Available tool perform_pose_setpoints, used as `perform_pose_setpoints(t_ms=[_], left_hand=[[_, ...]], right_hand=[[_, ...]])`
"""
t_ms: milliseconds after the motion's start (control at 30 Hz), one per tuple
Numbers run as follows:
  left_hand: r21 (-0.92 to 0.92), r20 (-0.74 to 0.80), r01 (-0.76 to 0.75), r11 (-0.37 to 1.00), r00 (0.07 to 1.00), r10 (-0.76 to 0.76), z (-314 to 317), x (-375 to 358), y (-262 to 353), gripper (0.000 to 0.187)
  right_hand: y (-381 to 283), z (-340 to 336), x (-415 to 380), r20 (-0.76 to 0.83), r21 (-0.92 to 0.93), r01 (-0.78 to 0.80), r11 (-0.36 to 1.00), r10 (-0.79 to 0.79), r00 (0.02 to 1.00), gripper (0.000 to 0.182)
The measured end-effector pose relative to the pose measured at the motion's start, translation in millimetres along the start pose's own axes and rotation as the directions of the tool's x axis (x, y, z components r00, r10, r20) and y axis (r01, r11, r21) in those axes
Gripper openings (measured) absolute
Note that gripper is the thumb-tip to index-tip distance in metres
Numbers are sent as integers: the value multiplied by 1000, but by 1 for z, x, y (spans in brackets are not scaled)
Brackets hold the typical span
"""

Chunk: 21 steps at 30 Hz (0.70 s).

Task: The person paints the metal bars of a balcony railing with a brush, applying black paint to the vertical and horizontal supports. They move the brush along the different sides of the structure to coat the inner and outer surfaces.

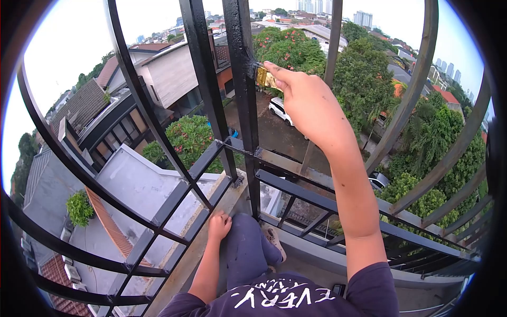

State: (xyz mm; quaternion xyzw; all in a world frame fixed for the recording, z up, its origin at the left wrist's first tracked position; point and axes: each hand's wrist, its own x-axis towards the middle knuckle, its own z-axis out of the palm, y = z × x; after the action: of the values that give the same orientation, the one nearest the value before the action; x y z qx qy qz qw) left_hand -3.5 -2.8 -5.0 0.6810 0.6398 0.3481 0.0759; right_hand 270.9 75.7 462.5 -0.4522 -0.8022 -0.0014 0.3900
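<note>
My right hand point(311, 103) reaches out at the upper middle, its fingers closed around a paintbrush point(262, 77) with a gold-coloured metal band. The bristles touch the side of a thick upright metal post point(244, 90), which is glossy black there. My left hand point(219, 225) is low down, curled beside my knee against the concrete ledge point(196, 232) and the lower bar of the railing. Whether anything is inside its fingers is hidden.
Black railing bars point(140, 100) curve around me on the left; duller, brownish bars point(409, 111) stand on the right. A lower rail point(301, 193) crosses in front. Far below are rooftops point(132, 174), trees point(359, 68) and a white car point(280, 110).
</note>
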Motion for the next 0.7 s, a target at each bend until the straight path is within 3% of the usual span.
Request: perform_pose_setpoints(t_ms=[100, 133, 233, 300, 433, 533, 633, 700], left_hand=[[2, 27, 49, 999, 998, -49, -1, 0, 2, 21], [-1, 12, 25, 1000, 1000, -25, 0, 1, 1, 21], [-3, -3, -4, 1000, 1000, 4, 1, 1, -1, 20], [-1, 20, 30, 1000, 999, -30, 1, 0, -1, 20], [9, -14, 6, 1000, 1000, -5, 2, 0, -1, 19], [5, -25, 2, 1000, 1000, -2, 3, 0, 0, 19], [7, -21, 17, 1000, 1000, -17, 2, 0, 2, 20], [14, -23, 13, 1000, 1000, -13, 1, 0, 3, 20]], right_hand=[[-4, -20, -8, 31, -41, 5, 999, -4, 999, 38], [-19, -35, -9, 66, 8, -99, 995, 98, 993, 36], [-16, -20, -1, -159, 92, -20, 996, 35, 987, 35], [-8, 3, 2, -89, -8, 61, 998, -61, 994, 35], [-13, -22, -10, 132, -35, -25, 999, 29, 991, 43], [-24, -28, -9, -43, 58, -116, 992, 119, 992, 43], [-8, 7, 2, -223, 61, 10, 998, 4, 975, 36], [-5, 12, 1, -23, -56, -59, 997, 58, 998, 37]])
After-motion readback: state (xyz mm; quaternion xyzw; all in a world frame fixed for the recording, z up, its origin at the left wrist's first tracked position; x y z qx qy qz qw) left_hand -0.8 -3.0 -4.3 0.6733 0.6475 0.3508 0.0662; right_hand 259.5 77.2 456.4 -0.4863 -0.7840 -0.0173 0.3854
